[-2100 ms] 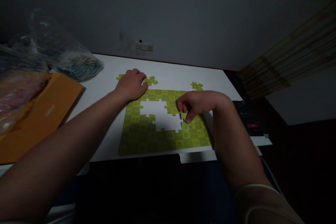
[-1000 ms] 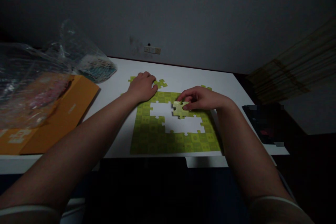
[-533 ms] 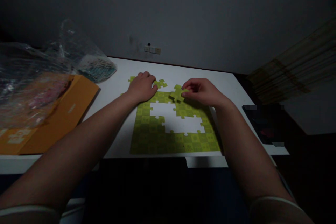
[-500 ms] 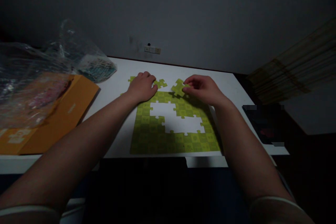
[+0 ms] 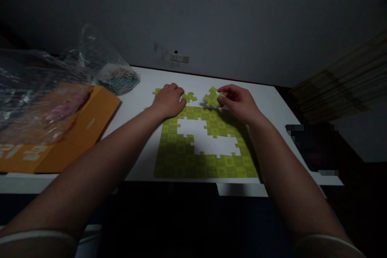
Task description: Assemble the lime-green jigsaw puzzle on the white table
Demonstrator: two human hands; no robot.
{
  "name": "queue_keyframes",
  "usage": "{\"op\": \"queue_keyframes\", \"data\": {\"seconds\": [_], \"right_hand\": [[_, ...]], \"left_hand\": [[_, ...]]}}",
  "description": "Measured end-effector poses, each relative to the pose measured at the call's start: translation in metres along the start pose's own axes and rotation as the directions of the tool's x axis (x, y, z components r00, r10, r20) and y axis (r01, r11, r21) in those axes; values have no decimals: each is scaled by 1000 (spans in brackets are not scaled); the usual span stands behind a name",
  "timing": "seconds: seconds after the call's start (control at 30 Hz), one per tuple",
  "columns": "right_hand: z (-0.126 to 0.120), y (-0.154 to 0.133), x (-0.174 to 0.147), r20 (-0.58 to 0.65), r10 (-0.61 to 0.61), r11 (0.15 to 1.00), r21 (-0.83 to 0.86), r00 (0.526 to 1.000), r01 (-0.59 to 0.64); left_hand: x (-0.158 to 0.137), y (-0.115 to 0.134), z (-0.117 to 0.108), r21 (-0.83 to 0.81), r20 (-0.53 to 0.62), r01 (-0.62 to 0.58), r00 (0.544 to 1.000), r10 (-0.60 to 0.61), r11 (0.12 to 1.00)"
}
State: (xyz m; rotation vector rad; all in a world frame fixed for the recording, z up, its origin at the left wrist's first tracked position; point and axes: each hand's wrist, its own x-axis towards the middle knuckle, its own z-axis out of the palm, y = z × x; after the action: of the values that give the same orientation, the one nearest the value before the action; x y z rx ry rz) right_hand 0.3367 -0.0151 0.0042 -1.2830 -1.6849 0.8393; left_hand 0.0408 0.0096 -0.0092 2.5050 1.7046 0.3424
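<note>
A green checkered jigsaw puzzle (image 5: 178,165) lies flat on the white table, with a stepped gap in its middle where the white surface shows. Pinched between the thumb and fingers of my right hand (image 5: 238,102) is a green puzzle piece (image 5: 211,97), held tilted above the puzzle's far edge. My left hand (image 5: 169,100) rests palm down at the far left part of the puzzle, its fingers spread. Beside its thumb lies a loose green puzzle piece (image 5: 190,97), and another piece (image 5: 156,91) shows past its left side. What is under the palm is hidden.
At the left, an orange box (image 5: 87,129) lies under crumpled clear plastic (image 5: 60,84). A bag with teal and white contents (image 5: 117,78) sits behind it. A dark flat object (image 5: 311,149) is at the table's right edge. A wall with sockets (image 5: 179,57) stands behind.
The whole view has shifted slightly, so things appear further right. The piece in my right hand has turned a little and shows more of its face. My left hand stays in place.
</note>
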Motion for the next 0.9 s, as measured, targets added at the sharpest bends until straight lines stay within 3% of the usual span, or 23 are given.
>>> {"op": "queue_keyframes", "data": {"seconds": [0.27,0.9], "right_hand": [[-4,1,0,-23,-5,995,-98,1000,3],[-5,3,1,-58,-7,997,-71,998,3]], "left_hand": [[-1,-1,1,-10,-11,-6,1000,6,1000],[1,-2,0,-5,-4,-14,1000,14,1000]]}}
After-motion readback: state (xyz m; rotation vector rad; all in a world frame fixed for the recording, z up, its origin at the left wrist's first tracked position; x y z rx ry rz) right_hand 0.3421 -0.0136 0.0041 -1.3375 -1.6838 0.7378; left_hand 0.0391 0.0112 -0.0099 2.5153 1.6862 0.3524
